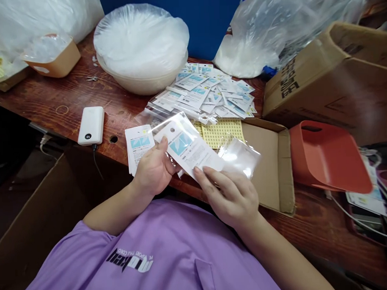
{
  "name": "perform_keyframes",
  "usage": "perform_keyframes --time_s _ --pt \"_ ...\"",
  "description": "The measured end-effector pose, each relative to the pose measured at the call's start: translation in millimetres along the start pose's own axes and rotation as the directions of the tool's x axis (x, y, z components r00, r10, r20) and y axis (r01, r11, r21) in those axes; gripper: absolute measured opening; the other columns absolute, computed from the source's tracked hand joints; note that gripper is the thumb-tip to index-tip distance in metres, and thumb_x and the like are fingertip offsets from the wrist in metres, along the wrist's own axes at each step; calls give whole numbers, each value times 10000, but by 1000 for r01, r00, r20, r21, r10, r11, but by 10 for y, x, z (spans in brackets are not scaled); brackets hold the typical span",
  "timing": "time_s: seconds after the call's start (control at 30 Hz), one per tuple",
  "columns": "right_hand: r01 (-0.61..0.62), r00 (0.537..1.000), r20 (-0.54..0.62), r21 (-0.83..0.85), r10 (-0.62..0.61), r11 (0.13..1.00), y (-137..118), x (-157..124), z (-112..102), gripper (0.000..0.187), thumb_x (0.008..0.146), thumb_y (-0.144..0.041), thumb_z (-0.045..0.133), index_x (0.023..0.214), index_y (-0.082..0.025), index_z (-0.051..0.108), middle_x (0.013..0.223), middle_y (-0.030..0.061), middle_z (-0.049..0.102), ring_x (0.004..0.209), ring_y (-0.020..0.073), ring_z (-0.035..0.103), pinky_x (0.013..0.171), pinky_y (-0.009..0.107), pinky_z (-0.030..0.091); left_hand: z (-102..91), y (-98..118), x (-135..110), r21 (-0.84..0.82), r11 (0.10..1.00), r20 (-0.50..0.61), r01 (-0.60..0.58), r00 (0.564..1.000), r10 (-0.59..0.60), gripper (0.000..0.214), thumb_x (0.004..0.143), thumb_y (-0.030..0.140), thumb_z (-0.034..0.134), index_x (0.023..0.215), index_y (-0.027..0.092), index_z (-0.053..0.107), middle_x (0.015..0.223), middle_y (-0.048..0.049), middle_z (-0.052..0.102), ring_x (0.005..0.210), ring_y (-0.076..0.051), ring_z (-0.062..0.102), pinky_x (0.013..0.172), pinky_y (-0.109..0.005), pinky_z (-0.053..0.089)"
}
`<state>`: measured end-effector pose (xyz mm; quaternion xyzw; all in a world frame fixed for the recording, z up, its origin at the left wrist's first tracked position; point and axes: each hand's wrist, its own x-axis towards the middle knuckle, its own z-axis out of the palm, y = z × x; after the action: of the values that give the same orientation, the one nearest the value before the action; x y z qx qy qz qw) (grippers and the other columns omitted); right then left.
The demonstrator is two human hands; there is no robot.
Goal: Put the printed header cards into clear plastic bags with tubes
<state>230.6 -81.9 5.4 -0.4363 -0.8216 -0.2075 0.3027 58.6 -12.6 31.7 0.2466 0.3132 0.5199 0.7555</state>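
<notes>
My left hand (153,169) is closed on a small stack of white printed cards (139,147) and also pinches the edge of a clear plastic sleeve (241,157). A white card with a blue picture (189,147) lies partly inside that sleeve. My right hand (228,194) pinches the card's lower end with fingers together. Both hands are held just above the near edge of the wooden table (68,98).
A heap of bagged cards (207,93) lies mid-table beside a yellow sticker sheet (221,133) in a shallow cardboard box (273,167). A white bowl covered in plastic (141,49), a white power bank (91,125), an orange bin (327,157) and a large carton (331,81) surround them.
</notes>
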Motion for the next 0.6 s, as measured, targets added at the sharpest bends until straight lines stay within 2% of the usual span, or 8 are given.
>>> perform_keyframes --time_s 0.1,0.17,0.23,0.33,0.4,0.5,0.6 --pt "126 992 -9 134 -126 983 -2 99 -42 495 870 -173 577 1350 -256 490 1085 6 712 852 137 654 753 256 527 -7 -96 -34 90 984 98 154 982 -163 303 873 399 537 1011 157 656 1013 -86 717 1053 -283 644 894 -402 536" --pt "213 977 -26 258 -214 942 58 123 -66 377 875 -212 586 1251 -237 580 1085 7 712 942 133 657 790 248 539 -62 -92 -59 151 945 172 290 934 -314 312 839 399 582 997 141 659 976 -108 722 988 -296 666 819 -398 556" --pt "221 971 4 358 -238 907 128 110 -72 280 874 -276 602 1145 -215 642 1073 7 715 1028 143 643 859 259 538 -134 -53 -77 175 908 257 381 872 -415 302 809 334 607 1043 148 652 1022 -116 714 991 -295 665 790 -379 557" --pt "161 979 54 375 -194 913 186 53 -47 238 873 -280 604 1094 -217 662 1091 6 709 1105 154 614 977 300 493 -227 2 -85 168 888 384 428 801 -459 466 695 163 612 1160 182 620 1177 -109 665 1107 -312 612 848 -391 541" --pt "151 981 58 378 -186 913 185 18 -24 288 860 -349 614 1119 -230 655 1114 22 700 1151 170 588 1048 347 440 -261 12 -84 186 875 417 448 770 -483 611 607 88 578 1209 197 599 1237 -99 636 1162 -327 575 867 -409 535" --pt "144 976 87 423 -198 895 162 -11 -5 382 843 -445 612 1164 -240 633 1154 34 683 1218 182 538 1122 378 349 -264 3 -88 221 868 401 444 770 -496 702 562 48 535 1242 217 576 1269 -82 617 1183 -322 560 850 -397 541" --pt "65 980 137 452 -141 890 141 -19 8 391 872 -395 582 1242 -271 573 1242 29 633 1323 204 424 1160 423 275 -228 -16 -102 235 877 400 419 781 -480 707 557 16 544 1225 244 580 1256 -61 627 1152 -303 586 828 -357 544"
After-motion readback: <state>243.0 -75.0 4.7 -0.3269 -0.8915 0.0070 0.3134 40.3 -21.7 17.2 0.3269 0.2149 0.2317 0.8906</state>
